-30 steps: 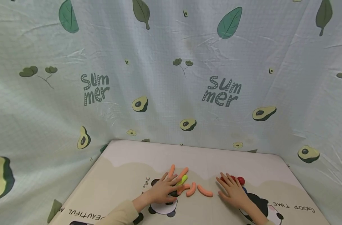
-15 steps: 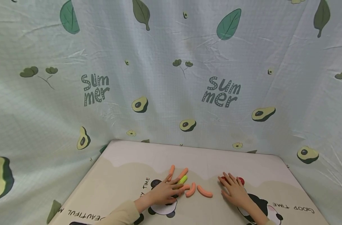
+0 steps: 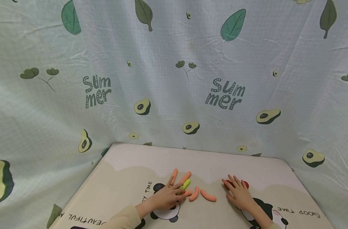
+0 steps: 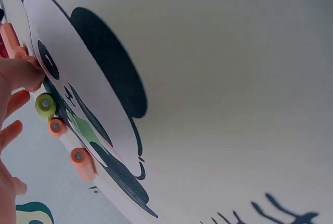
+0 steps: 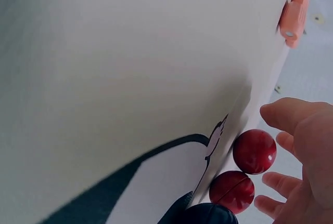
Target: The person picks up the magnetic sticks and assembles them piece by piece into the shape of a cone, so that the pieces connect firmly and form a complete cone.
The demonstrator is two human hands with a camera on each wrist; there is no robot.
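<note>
curtain printed with avocados hangs behind a panda-print tabletop; left hand spread among orange sticks, right hand spread at red balls.

Orange sticks: five in sight from where I stand. Green stick: one. Red balls: at least two, partly under fingers, exact total unclear. Dark blue ball: one, partly visible. Hands: two, left hand, right hand. Table: one. Large avocado prints on curtain: six.
</note>
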